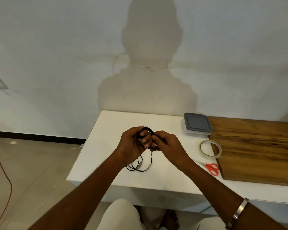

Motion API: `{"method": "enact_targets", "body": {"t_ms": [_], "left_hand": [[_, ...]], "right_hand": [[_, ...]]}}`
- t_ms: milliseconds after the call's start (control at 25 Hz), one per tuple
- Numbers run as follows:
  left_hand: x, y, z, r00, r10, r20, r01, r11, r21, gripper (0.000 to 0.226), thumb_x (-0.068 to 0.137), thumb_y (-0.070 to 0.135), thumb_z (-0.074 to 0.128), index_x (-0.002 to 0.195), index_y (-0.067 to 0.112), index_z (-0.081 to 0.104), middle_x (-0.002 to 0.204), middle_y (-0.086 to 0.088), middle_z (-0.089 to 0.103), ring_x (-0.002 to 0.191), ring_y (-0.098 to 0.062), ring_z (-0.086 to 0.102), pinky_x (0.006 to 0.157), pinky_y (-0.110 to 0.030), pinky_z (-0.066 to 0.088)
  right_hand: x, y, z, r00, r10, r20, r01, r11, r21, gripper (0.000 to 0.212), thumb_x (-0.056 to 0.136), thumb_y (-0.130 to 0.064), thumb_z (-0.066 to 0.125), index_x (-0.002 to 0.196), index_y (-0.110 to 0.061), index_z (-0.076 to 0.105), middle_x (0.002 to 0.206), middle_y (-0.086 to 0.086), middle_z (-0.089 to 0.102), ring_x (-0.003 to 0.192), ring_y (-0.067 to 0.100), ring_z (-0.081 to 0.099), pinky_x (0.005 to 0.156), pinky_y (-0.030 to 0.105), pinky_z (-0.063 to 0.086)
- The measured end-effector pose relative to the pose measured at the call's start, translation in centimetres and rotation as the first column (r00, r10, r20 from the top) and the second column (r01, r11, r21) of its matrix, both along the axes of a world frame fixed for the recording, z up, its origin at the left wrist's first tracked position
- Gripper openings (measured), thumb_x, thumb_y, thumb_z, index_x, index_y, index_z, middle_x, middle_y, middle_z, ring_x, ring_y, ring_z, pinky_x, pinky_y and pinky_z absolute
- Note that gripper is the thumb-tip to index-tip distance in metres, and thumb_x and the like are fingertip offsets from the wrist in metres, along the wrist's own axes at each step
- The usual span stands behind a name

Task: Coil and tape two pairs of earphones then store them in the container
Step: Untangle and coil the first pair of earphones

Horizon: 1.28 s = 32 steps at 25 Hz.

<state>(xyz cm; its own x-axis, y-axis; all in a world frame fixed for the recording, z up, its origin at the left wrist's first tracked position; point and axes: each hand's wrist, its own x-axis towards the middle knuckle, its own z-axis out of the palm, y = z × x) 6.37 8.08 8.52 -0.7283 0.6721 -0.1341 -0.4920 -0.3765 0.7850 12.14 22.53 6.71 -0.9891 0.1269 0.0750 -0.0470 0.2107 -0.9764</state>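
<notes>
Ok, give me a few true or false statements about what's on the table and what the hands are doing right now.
1. Both the left hand and the right hand hold the black earphone cable. True.
2. The container has its lid off. False: the grey lid sits on it.
3. The tape roll lies between the container and the scissors. True.
4. The scissors have blue handles. False: they are red.
5. The whole cable is already coiled. False: a loose length hangs down onto the white table.
</notes>
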Motion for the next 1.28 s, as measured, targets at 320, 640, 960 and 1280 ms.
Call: {"method": "enact_targets", "body": {"t_ms": [320, 640, 960, 1280], "left_hand": [[-0.3, -0.4, -1.9, 0.921, -0.093, -0.378, -0.021, 0.958, -0.286, 0.036, 0.092, 0.031, 0.04, 0.065, 0.015, 0.058, 0.069, -0.002, 0.058, 0.074, -0.021, 0.057, 0.08, -0.035, 0.044], [-0.4, -1.0, -4.3, 0.891, -0.228, -0.393, -0.043, 0.818, -0.573, 0.035, 0.08, 0.034, 0.043, 0.105, 0.022, 0.065, 0.111, 0.006, 0.064, 0.108, -0.013, 0.058, 0.095, -0.032, 0.043], [-0.4, 1.6, -5.3, 0.717, -0.444, -0.537, -0.058, 0.73, -0.681, 0.019, 0.098, 0.019, 0.053, 0.115, 0.014, 0.06, 0.079, -0.001, 0.073, 0.076, -0.008, 0.068, 0.079, -0.024, 0.053], [0.8, 3.3, -5.9, 0.89, -0.287, -0.354, 0.01, 0.789, -0.614, 0.026, 0.097, 0.008, 0.052, 0.123, 0.012, 0.053, 0.072, -0.008, 0.068, 0.065, -0.025, 0.058, 0.059, -0.032, 0.047]], "right_hand": [[0.6, 0.2, -0.5, 0.988, -0.138, -0.067, 0.143, 0.986, 0.081, 0.018, 0.096, -0.01, 0.049, 0.099, -0.011, 0.066, 0.084, 0.003, 0.066, 0.073, 0.017, 0.068, 0.063, 0.032, 0.06], [0.9, 2.0, -1.4, 0.999, 0.03, 0.026, -0.038, 0.895, 0.445, 0.019, 0.097, -0.014, 0.046, 0.1, -0.011, 0.065, 0.077, -0.002, 0.06, 0.063, 0.012, 0.061, 0.064, 0.03, 0.058], [0.6, 4.0, -2.7, 0.968, 0.122, 0.22, -0.249, 0.588, 0.77, 0.023, 0.099, -0.018, 0.041, 0.111, -0.013, 0.059, 0.102, 0.007, 0.062, 0.091, 0.022, 0.057, 0.079, 0.034, 0.046], [2.0, 10.2, -5.6, 0.956, -0.008, 0.295, -0.181, 0.773, 0.608, 0.036, 0.097, -0.036, 0.047, 0.127, -0.018, 0.055, 0.122, 0.0, 0.063, 0.109, 0.016, 0.059, 0.094, 0.025, 0.043]]}}
